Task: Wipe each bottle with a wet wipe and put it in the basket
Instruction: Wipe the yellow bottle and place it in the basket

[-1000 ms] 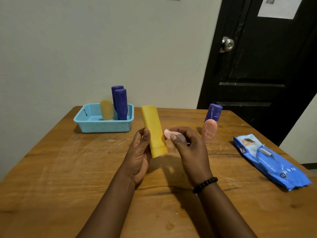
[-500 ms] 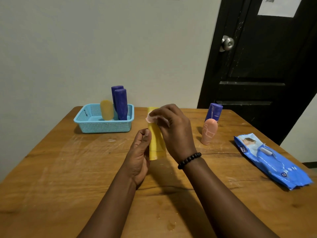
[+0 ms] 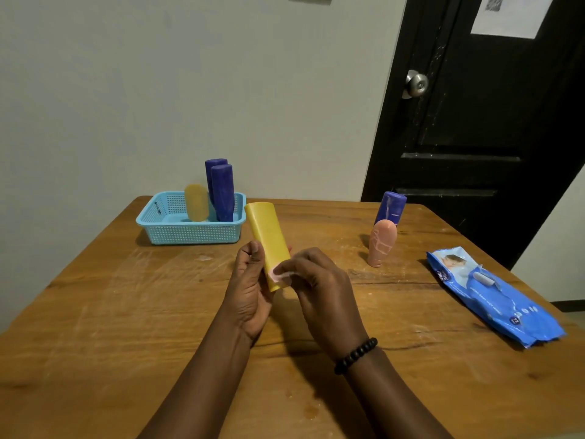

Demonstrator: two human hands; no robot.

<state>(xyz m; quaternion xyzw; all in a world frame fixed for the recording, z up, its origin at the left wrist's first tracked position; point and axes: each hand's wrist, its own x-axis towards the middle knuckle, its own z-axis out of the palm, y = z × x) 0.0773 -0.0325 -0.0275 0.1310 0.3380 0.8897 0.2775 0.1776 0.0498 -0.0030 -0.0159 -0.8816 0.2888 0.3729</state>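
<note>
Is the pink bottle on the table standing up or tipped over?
Upright: the pink bottle stands on its end on the table.

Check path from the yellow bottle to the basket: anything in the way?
Nothing visible. The yellow bottle, held by the left hand, sits just right of the blue basket, bare table between. Basket's left half is free; three bottles fill its right half.

Bench (image 3: 95, 327): basket (image 3: 190, 231) far left, three bottles (image 3: 222, 193) inside; two bottles (image 3: 382, 242) right of centre (one behind the other); wipes pack (image 3: 493, 296) far right.
</note>
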